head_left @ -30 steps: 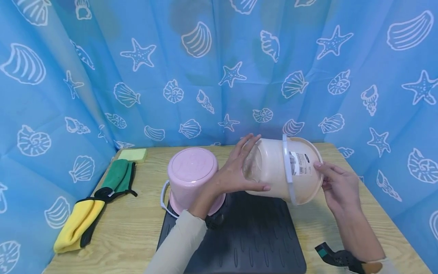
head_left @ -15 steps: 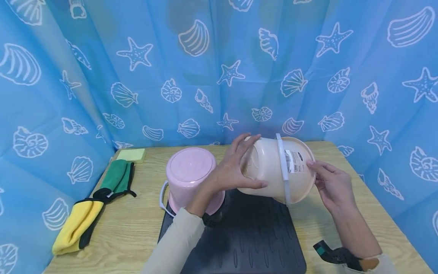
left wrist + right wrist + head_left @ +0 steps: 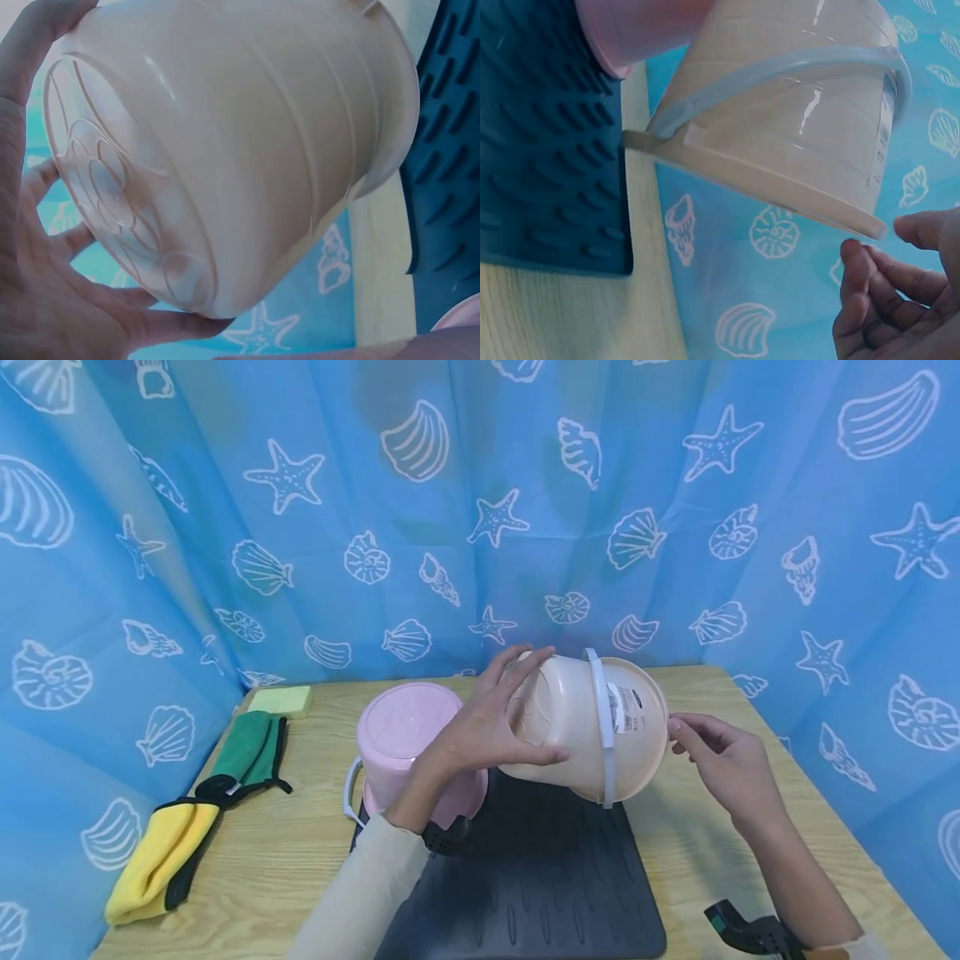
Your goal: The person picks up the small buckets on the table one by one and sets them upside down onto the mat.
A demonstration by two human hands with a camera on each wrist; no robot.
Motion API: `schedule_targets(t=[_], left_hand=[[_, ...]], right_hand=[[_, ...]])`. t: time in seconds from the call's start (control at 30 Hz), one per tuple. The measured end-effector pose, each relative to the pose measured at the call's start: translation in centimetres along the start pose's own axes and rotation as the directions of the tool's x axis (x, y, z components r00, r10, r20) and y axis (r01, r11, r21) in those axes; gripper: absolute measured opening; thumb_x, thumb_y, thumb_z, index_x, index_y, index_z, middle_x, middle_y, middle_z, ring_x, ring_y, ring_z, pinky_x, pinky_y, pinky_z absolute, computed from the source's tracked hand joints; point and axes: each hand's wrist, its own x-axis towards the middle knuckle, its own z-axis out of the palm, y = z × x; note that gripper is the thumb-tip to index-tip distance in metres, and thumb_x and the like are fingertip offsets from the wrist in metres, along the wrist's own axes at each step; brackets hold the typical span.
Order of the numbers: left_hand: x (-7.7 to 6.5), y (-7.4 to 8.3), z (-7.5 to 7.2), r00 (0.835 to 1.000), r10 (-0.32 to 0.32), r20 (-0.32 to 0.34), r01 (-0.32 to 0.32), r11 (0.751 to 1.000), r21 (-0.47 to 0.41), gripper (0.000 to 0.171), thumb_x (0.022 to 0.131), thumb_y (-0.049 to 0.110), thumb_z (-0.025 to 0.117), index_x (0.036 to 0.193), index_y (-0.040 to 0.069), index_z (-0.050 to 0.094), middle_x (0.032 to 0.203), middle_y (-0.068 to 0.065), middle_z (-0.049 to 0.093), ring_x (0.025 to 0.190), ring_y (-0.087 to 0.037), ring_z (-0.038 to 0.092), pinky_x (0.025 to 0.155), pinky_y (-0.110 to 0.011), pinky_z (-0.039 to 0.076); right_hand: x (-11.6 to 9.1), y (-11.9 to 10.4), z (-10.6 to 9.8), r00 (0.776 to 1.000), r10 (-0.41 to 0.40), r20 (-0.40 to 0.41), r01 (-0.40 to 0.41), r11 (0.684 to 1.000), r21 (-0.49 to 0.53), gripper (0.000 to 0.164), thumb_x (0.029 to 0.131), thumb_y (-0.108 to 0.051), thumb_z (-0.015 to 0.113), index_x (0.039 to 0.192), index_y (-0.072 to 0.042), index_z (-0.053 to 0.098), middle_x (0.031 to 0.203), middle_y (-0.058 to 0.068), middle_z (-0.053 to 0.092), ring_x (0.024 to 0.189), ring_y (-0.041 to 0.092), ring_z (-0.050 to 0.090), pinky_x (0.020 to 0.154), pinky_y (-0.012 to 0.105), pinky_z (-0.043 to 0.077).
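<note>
A cream plastic bucket [image 3: 558, 722] is held tipped on its side above the dark ridged mat, base to the left and mouth to the right. My left hand [image 3: 487, 727] grips it round the base, thumb on the near side and fingers over the far side. The left wrist view shows the moulded flower pattern on its base [image 3: 112, 180]. A pale handle [image 3: 602, 718] crosses the bucket's side, and a label [image 3: 624, 708] shows near the rim. My right hand [image 3: 723, 760] is at the rim, fingers bent, its thumb and fingertips just off the edge in the right wrist view.
A pink bucket [image 3: 405, 722] stands upside down on the left part of the dark mat [image 3: 540, 893]. Green [image 3: 251, 747] and yellow [image 3: 161, 860] cloths and a pale yellow sponge [image 3: 280, 701] lie at the table's left. A blue shell-print curtain [image 3: 450, 527] encloses the table.
The cream bucket has shifted left with my left hand. My right hand has moved slightly left, and its thumb has slid off the bucket's rim to just beside the edge.
</note>
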Motion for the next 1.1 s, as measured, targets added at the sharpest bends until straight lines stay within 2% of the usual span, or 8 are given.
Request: schedule_targets(t=[0.13, 0.27, 0.43, 0.6, 0.7, 0.83, 0.97, 1.1], left_hand=[[-0.1, 0.4, -0.7, 1.000, -0.015, -0.018, 0.015, 1.000, 0.028, 0.107, 0.066, 0.060, 0.083, 0.153, 0.053, 0.021, 0.162, 0.007, 0.015, 0.144, -0.023, 0.021, 0.106, -0.062, 0.035], [-0.3, 0.9, -1.1, 0.998, -0.055, -0.022, 0.056, 0.997, 0.052, 0.107, 0.066, 0.062, 0.082, 0.153, 0.053, 0.020, 0.162, 0.008, 0.014, 0.146, -0.026, 0.020, 0.106, -0.063, 0.034], [-0.6, 1.3, -1.3, 0.996, -0.083, -0.025, 0.085, 0.991, 0.100, 0.108, 0.066, 0.064, 0.082, 0.154, 0.052, 0.020, 0.163, 0.007, 0.014, 0.147, -0.026, 0.018, 0.107, -0.064, 0.031], [-0.7, 1.8, -1.4, 0.997, -0.077, -0.031, 0.080, 0.990, 0.119, 0.109, 0.066, 0.065, 0.081, 0.155, 0.049, 0.021, 0.163, 0.004, 0.014, 0.146, -0.030, 0.019, 0.106, -0.065, 0.032], [-0.7, 2.1, -1.6, 0.997, -0.073, -0.035, 0.077, 0.989, 0.129, 0.109, 0.066, 0.065, 0.082, 0.156, 0.047, 0.022, 0.163, 0.003, 0.015, 0.145, -0.031, 0.021, 0.106, -0.064, 0.033], [-0.6, 2.4, -1.9, 0.997, -0.070, -0.029, 0.073, 0.987, 0.140, 0.108, 0.066, 0.064, 0.082, 0.156, 0.046, 0.024, 0.162, 0.003, 0.016, 0.144, -0.031, 0.022, 0.105, -0.063, 0.034], [-0.6, 2.7, -2.1, 0.997, -0.081, -0.016, 0.083, 0.986, 0.147, 0.107, 0.066, 0.065, 0.081, 0.156, 0.045, 0.025, 0.162, 0.003, 0.017, 0.143, -0.032, 0.024, 0.105, -0.063, 0.035], [-0.7, 3.0, -2.3, 0.995, -0.103, 0.002, 0.101, 0.982, 0.162, 0.108, 0.067, 0.065, 0.081, 0.156, 0.045, 0.024, 0.163, 0.003, 0.016, 0.143, -0.032, 0.023, 0.105, -0.064, 0.035]], right_hand=[[-1.0, -0.3, -0.3, 0.996, -0.088, -0.016, 0.085, 0.990, -0.115, 0.040, 0.099, -0.043, 0.061, 0.123, -0.012, 0.070, 0.102, 0.005, 0.071, 0.086, 0.005, 0.062, 0.063, 0.024, 0.050], [-2.0, -0.3, -0.6, 0.981, -0.193, -0.025, 0.184, 0.961, -0.205, 0.031, 0.098, -0.036, 0.065, 0.118, -0.014, 0.072, 0.100, 0.003, 0.072, 0.082, 0.001, 0.059, 0.063, 0.020, 0.048], [-3.1, -0.2, -0.3, 0.945, -0.328, 0.000, 0.314, 0.904, -0.291, 0.020, 0.096, -0.027, 0.070, 0.111, -0.015, 0.075, 0.094, -0.006, 0.070, 0.079, 0.002, 0.059, 0.065, 0.018, 0.048], [-4.8, -0.4, 0.3, 0.908, -0.414, 0.066, 0.410, 0.844, -0.346, 0.016, 0.091, -0.019, 0.075, 0.107, -0.018, 0.075, 0.087, -0.016, 0.065, 0.076, 0.004, 0.058, 0.060, 0.026, 0.049], [-5.8, -0.3, 1.0, 0.889, -0.442, 0.120, 0.455, 0.820, -0.346, 0.018, 0.089, -0.017, 0.078, 0.106, -0.020, 0.075, 0.089, -0.020, 0.064, 0.077, 0.001, 0.059, 0.061, 0.027, 0.050], [-6.8, 0.1, 2.0, 0.874, -0.456, 0.168, 0.485, 0.809, -0.331, 0.019, 0.085, -0.014, 0.080, 0.102, -0.021, 0.075, 0.091, -0.020, 0.065, 0.078, 0.000, 0.059, 0.059, 0.025, 0.050], [-7.7, 0.6, 3.0, 0.885, -0.411, 0.220, 0.464, 0.820, -0.336, 0.017, 0.085, -0.015, 0.081, 0.099, -0.022, 0.075, 0.090, -0.020, 0.063, 0.077, 0.000, 0.059, 0.057, 0.023, 0.048], [-8.6, 1.1, 3.9, 0.891, -0.355, 0.283, 0.438, 0.835, -0.333, 0.017, 0.084, -0.016, 0.081, 0.098, -0.023, 0.074, 0.088, -0.022, 0.061, 0.078, 0.001, 0.058, 0.061, 0.024, 0.051]])
